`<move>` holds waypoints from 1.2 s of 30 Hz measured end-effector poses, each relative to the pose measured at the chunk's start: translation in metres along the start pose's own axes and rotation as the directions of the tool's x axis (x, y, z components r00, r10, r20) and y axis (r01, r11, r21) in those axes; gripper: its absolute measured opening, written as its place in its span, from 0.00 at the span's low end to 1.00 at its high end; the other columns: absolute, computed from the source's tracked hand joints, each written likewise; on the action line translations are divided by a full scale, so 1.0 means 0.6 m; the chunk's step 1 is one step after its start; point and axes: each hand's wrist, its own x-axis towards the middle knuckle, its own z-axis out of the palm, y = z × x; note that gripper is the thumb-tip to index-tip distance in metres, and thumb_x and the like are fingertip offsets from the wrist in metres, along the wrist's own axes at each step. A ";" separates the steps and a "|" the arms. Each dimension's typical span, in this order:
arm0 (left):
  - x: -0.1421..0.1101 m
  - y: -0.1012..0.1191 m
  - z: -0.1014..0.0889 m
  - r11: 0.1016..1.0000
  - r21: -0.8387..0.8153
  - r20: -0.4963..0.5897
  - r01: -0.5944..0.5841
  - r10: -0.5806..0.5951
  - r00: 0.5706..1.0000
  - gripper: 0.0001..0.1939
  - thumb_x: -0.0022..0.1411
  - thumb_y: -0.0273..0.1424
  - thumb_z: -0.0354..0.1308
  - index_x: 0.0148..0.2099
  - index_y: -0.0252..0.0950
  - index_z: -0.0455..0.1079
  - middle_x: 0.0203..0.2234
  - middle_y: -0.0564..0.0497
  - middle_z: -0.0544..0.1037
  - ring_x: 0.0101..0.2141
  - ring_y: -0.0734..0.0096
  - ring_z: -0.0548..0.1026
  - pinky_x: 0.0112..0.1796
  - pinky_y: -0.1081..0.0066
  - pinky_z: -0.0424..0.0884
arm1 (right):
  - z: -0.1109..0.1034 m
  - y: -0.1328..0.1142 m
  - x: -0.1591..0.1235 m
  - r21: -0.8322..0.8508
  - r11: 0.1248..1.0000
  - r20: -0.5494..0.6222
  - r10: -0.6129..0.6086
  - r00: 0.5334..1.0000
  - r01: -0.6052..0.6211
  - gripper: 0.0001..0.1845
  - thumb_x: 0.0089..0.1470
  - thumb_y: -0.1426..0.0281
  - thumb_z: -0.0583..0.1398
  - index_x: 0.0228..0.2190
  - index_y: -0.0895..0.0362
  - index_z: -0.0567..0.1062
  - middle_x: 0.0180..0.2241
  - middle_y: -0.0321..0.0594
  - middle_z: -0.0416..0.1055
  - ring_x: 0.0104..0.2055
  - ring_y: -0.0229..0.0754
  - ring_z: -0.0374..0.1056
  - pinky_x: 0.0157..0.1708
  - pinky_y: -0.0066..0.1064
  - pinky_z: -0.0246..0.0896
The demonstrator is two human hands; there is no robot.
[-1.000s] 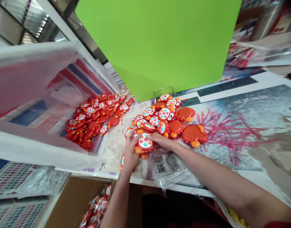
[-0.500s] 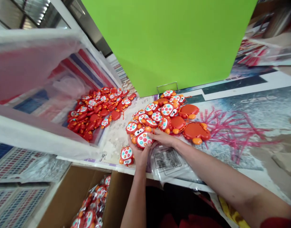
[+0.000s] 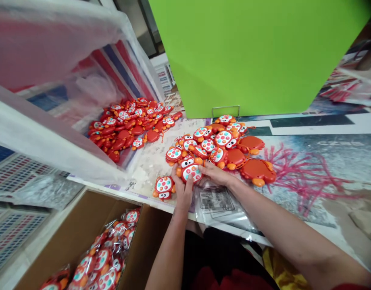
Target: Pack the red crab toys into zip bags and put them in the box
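Between both hands is a red crab-shaped toy (image 3: 191, 172) with a white, dotted face, orange claws and big eyes. My left hand (image 3: 182, 187) grips its left and lower side, the thumb on the dotted face. My right hand (image 3: 214, 173) holds its right side, fingers partly hidden behind it. A second crab toy (image 3: 164, 186) lies alone to the left, eyes toward me. Just beyond the hands sits a pile of the same toys (image 3: 224, 139), some showing plain red backs. Clear plastic bags (image 3: 217, 201) with a printed label lie beneath my right wrist.
A white-lined container (image 3: 143, 76) on its side spills many crab toys (image 3: 128, 127) at left. A cardboard box (image 3: 79, 217) below holds bagged toys (image 3: 103, 257). A green panel (image 3: 252, 56) stands at the back. Pink strips (image 3: 306, 177) lie on the table (image 3: 330, 145) at right.
The held toy has been turned so its eyes face away from me, and my left hand has shifted underneath. The view has swung left and down, showing more of the cardboard box.
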 end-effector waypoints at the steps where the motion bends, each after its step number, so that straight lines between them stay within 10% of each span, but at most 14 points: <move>1: 0.000 -0.001 -0.001 1.000 0.003 0.002 -0.006 0.006 1.000 0.34 0.66 0.45 0.55 0.68 0.40 0.50 0.65 0.39 0.58 0.64 0.57 0.62 0.63 0.59 0.61 | 0.000 0.000 -0.001 -0.021 1.000 -0.013 -0.008 1.000 0.008 0.33 0.43 0.43 0.68 0.40 0.56 0.71 0.29 0.37 0.76 0.26 0.37 0.71 0.29 0.31 0.71; 7: 0.000 -0.019 -0.004 0.998 -0.054 0.009 -0.035 0.035 0.999 0.31 0.70 0.49 0.46 0.68 0.40 0.51 0.66 0.39 0.58 0.66 0.56 0.58 0.65 0.55 0.57 | 0.001 0.000 -0.002 -0.092 0.995 -0.058 -0.037 0.998 0.032 0.33 0.44 0.50 0.71 0.45 0.57 0.71 0.36 0.40 0.78 0.31 0.39 0.73 0.31 0.31 0.72; 13: -0.003 -0.021 0.001 1.000 -0.002 0.018 -0.025 0.025 1.000 0.49 0.52 0.43 0.70 0.68 0.39 0.50 0.65 0.37 0.58 0.66 0.49 0.58 0.63 0.53 0.61 | -0.001 0.004 0.001 -0.011 0.997 -0.063 -0.081 0.995 0.080 0.28 0.47 0.52 0.70 0.43 0.56 0.74 0.37 0.39 0.77 0.36 0.40 0.73 0.39 0.32 0.71; 26: -0.003 -0.022 0.006 1.000 0.017 -0.035 -0.016 0.017 0.999 0.38 0.58 0.40 0.66 0.65 0.40 0.54 0.61 0.39 0.63 0.62 0.53 0.64 0.61 0.56 0.64 | -0.008 0.006 0.008 -0.022 1.000 -0.021 0.020 1.000 -0.020 0.37 0.42 0.33 0.60 0.31 0.56 0.76 0.26 0.39 0.74 0.26 0.38 0.69 0.29 0.32 0.68; 36: -0.004 -0.011 -0.002 0.998 0.058 -0.105 -0.030 0.036 0.994 0.21 0.65 0.44 0.58 0.52 0.36 0.61 0.46 0.44 0.70 0.47 0.62 0.72 0.50 0.62 0.70 | -0.001 -0.010 -0.008 -0.154 0.987 -0.003 -0.035 0.999 0.034 0.34 0.40 0.44 0.69 0.37 0.59 0.77 0.33 0.38 0.77 0.33 0.38 0.70 0.38 0.30 0.68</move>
